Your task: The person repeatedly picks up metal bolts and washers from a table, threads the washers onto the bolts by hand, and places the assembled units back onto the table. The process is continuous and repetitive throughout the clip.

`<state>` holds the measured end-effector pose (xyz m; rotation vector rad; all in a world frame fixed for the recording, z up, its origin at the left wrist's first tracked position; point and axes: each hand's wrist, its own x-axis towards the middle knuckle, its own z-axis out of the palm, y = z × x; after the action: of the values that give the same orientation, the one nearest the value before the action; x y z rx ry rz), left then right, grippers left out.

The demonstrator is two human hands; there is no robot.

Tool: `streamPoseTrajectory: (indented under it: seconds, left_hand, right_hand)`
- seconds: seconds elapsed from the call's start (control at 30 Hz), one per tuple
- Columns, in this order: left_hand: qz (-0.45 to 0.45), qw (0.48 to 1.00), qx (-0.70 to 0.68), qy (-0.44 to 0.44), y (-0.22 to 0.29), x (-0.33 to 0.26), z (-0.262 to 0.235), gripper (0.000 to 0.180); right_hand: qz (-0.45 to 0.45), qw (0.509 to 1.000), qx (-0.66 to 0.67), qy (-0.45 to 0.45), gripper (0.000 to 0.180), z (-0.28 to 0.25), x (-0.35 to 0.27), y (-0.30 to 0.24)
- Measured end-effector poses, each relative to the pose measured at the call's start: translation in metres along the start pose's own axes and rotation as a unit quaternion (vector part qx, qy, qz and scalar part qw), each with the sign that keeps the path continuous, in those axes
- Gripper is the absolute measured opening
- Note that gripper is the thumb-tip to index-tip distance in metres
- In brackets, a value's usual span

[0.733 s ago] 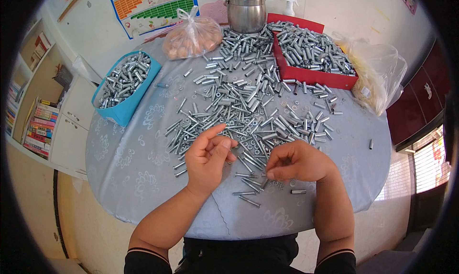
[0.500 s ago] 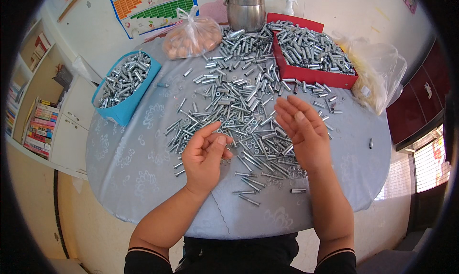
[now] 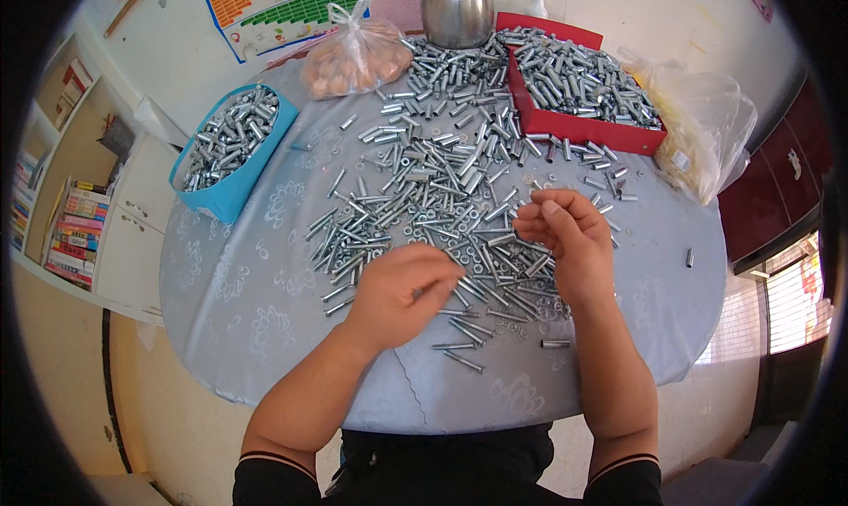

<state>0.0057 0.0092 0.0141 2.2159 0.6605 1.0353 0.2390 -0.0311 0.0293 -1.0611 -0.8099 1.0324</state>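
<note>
L hand [image 3: 408,296] & R hand [image 3: 570,241]: fingers curled, hold can't tell | bolts [image 3: 415,197] piled mid table [image 3: 231,329], strays twd near edge | risk: R forearm [image 3: 611,356] bumps loose tube [image 3: 555,343], poss. rolls off

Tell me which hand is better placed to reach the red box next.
Probably your right hand: it's nearer the red box, while your left hand is closer to you and farther left.

The bolts [image 3: 375,213] look smooth, shiny metal; the tablecloth [image 3: 238,303], satiny woven cloth
</note>
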Motion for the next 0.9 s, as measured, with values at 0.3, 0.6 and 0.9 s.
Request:
streamPoseTrajectory:
  seconds: [0.3,0.6,0.9]
  left_hand:
    - [0.052,0.976,0.135,-0.161,-0.001,-0.001,0.005,0.013]
    - [0.03,0.983,0.113,-0.141,-0.002,0.0,0.006,0.011]
    - [-0.12,0.984,-0.086,-0.097,0.016,-0.002,0.003,0.017]
  right_hand:
    - [-0.019,0.999,0.013,0.033,0.018,-0.004,0.002,-0.003]
    - [0.012,1.0,-0.02,-0.008,0.017,0.001,-0.002,0.001]
    - [-0.002,0.995,-0.1,-0.019,0.015,0.012,-0.009,-0.005]
